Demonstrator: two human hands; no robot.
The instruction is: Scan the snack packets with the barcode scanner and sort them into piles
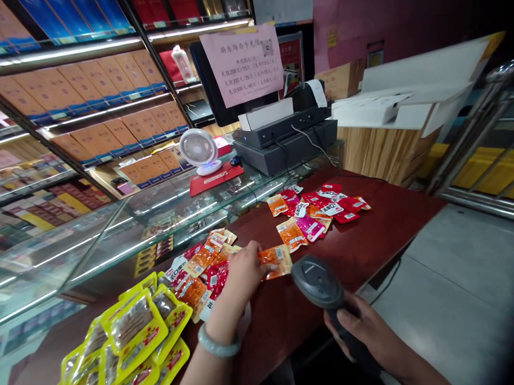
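Observation:
My left hand, with a pale bangle on its wrist, pinches an orange snack packet above the dark red counter. Wrapped around the handle of a dark grey barcode scanner is my right hand. The scanner's head lies just right of the packet, pointing toward it. Under and left of my left hand spreads a pile of orange and red snack packets, partly hidden by the forearm. Nearer to me on the left is a heap of yellow-edged snack packets. Another group of red, orange and magenta packets lies farther back.
A glass display case runs along the left. Behind the counter stand a small white fan, a cash drawer and a monitor with a pink handwritten sign. Metal railings are at the right.

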